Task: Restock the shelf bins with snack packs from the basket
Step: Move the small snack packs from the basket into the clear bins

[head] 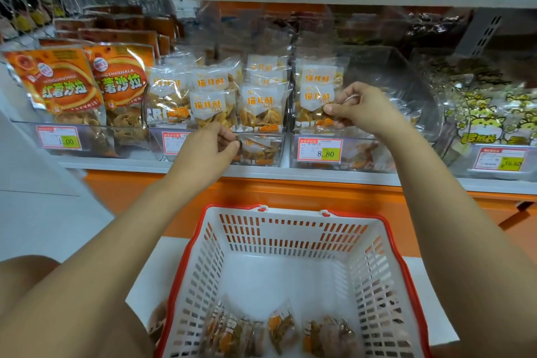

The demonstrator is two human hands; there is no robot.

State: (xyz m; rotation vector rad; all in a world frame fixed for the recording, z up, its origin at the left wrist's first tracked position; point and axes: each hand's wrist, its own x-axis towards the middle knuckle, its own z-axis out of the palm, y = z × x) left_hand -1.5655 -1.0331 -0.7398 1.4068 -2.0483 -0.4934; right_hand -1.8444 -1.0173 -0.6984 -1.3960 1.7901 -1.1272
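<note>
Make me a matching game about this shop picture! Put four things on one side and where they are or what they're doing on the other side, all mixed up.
Things:
1. left hand
2. right hand
3. basket
4. orange packs

Places or doings:
A. standing in the bin left of both hands
B. below the shelf, with a few snack packs at its near end
C. pinching a clear pack over the 8.80 price tag
D. pinching the front pack of the middle bin

Right pairs: 1-D, 2-C, 3-B, 4-A.
</note>
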